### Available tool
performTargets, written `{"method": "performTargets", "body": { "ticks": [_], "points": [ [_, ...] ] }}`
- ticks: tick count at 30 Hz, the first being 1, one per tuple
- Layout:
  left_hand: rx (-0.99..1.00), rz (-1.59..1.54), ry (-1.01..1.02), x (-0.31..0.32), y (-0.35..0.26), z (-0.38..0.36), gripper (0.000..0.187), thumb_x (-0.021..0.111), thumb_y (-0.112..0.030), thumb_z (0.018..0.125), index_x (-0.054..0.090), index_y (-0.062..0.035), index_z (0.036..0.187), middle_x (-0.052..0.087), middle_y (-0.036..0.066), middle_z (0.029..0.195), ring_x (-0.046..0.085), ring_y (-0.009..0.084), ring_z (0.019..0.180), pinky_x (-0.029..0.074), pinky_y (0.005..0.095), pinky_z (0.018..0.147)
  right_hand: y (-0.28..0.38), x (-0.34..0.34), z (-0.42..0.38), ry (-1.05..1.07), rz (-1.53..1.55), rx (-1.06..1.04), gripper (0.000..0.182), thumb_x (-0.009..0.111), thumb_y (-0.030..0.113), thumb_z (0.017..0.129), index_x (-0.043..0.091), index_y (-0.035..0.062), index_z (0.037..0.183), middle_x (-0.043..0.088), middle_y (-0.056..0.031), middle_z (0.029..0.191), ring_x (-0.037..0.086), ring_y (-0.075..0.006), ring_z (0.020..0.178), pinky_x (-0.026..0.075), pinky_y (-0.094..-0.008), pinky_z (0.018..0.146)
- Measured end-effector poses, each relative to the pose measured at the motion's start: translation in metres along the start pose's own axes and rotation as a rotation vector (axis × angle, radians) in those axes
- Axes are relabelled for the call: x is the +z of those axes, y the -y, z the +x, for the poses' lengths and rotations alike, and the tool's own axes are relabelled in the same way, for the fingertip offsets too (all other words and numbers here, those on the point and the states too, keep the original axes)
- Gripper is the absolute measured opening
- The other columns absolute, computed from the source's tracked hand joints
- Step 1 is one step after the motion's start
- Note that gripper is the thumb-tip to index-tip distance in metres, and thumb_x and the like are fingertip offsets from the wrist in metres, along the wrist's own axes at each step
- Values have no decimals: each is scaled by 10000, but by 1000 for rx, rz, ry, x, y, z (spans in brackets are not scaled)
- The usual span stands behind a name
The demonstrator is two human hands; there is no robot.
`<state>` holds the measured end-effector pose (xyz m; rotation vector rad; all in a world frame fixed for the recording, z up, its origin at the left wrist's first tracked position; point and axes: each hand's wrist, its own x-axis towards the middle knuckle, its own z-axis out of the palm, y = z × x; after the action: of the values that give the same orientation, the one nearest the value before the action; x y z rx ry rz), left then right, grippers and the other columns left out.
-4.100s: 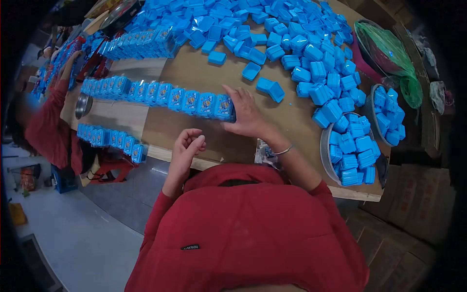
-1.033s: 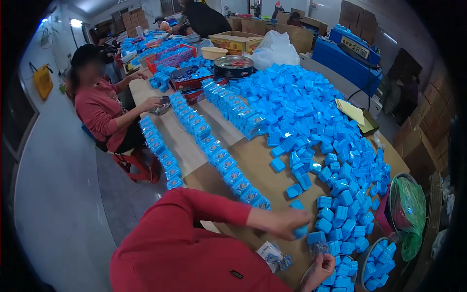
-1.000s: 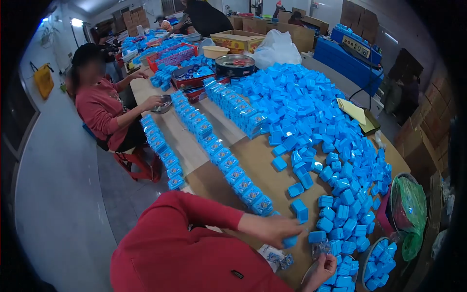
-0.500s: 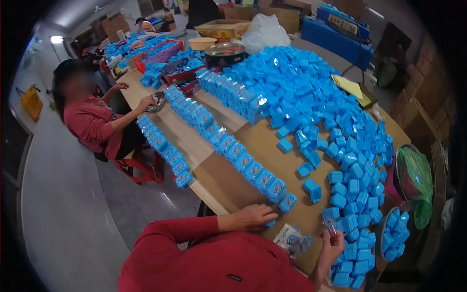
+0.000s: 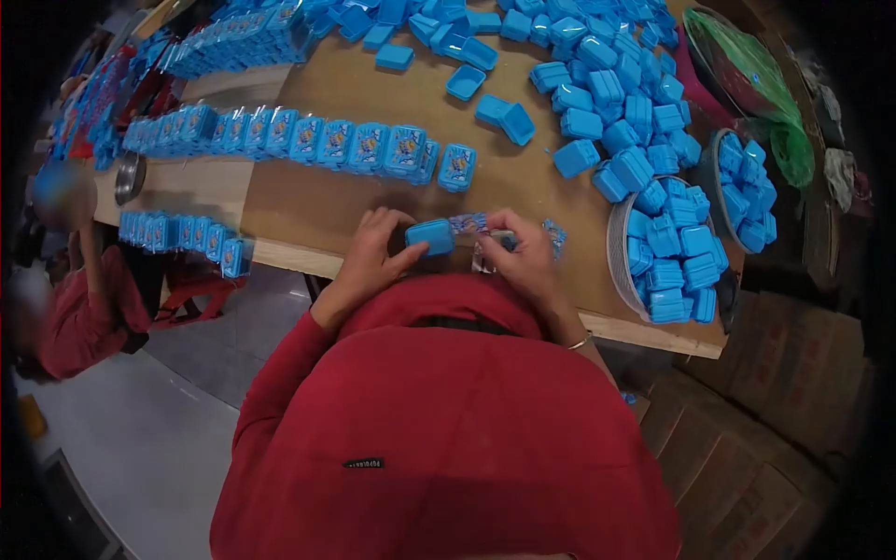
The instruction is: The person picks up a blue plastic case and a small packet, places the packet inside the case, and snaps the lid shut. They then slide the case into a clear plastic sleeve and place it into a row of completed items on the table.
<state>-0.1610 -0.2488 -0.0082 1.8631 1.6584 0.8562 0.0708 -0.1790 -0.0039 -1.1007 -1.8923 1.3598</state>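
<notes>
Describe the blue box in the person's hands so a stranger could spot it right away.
At the near edge of the table, just above the red sleeves, the left hand holds one blue box. Unlike the rowed and piled boxes, it is lifted, with the right hand pressing a printed strip against it.

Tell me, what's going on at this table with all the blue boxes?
A person in red holds a small blue box in the left hand and a printed sticker strip in the right hand, close to the chest. A row of labelled boxes stands on the table; loose boxes fill a round tray.
</notes>
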Motion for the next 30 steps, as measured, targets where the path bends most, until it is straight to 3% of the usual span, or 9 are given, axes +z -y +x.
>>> {"method": "performTargets", "body": {
  "ticks": [2, 6, 9, 11, 17, 20, 24, 30],
  "points": [
    [-155, -260, 61, 5, 5, -4, 304, 700, -177, 765, 528, -5, 946, 552, 119, 879, 542, 253, 841, 433, 322, 733, -3, 5, -1, 41, 40, 2, 188, 646, 117, 782, 593, 17, 932, 609, -71, 744, 532, -106, 604, 421, -263, 543],
    [-455, -840, 131, 0, -2, 1, 323, 722, -148, 771, 495, -39, 972, 556, 35, 898, 531, 101, 840, 433, 235, 725, 2, 2, 1, 87, 147, 5, 178, 656, 109, 792, 609, 8, 931, 603, -44, 759, 525, -82, 634, 417, -246, 550],
    [-452, -901, 84, -9, -22, 13, 314, 709, -130, 791, 489, -64, 1005, 550, 1, 905, 519, 51, 830, 438, 207, 716, 7, -8, -1, 108, 170, -12, 187, 663, 83, 807, 627, 2, 971, 606, 3, 786, 520, -48, 679, 430, -210, 598],
    [-383, -917, 31, -10, -30, 21, 303, 704, -116, 793, 492, -63, 1002, 551, 2, 904, 523, 59, 833, 441, 211, 719, 6, -14, -3, 96, 133, -36, 208, 665, 85, 808, 634, 2, 996, 616, 13, 809, 514, -42, 692, 431, -205, 618],
    [-349, -955, 68, -13, -44, 31, 307, 696, -79, 791, 489, -61, 1017, 551, 2, 913, 525, 62, 829, 445, 214, 715, 27, -20, -6, 53, 496, 27, 261, 662, 97, 826, 599, -6, 1057, 620, -10, 928, 546, -57, 815, 455, -211, 690],
    [-323, -963, 96, -12, -44, 30, 320, 697, -64, 783, 485, -62, 1023, 550, 2, 920, 525, 63, 828, 446, 213, 708, 22, -21, -10, 4, 624, 115, 187, 652, 91, 827, 600, 6, 986, 612, -2, 933, 536, -64, 828, 451, -224, 719],
    [-301, -942, 103, -15, -46, 31, 327, 695, -51, 778, 480, -60, 1025, 549, 4, 923, 525, 64, 816, 448, 211, 691, 19, -20, -8, -17, 630, 7, 181, 657, 87, 826, 602, 10, 981, 617, -22, 939, 545, -73, 849, 460, -230, 726],
    [-209, -973, 129, -13, -50, 39, 339, 700, -32, 763, 469, -63, 1010, 523, 37, 1042, 510, 92, 939, 442, 243, 795, 24, -27, -9, -4, 573, -25, 156, 657, 94, 826, 617, 12, 953, 622, -43, 917, 551, -89, 870, 463, -251, 737]
  ]
}}
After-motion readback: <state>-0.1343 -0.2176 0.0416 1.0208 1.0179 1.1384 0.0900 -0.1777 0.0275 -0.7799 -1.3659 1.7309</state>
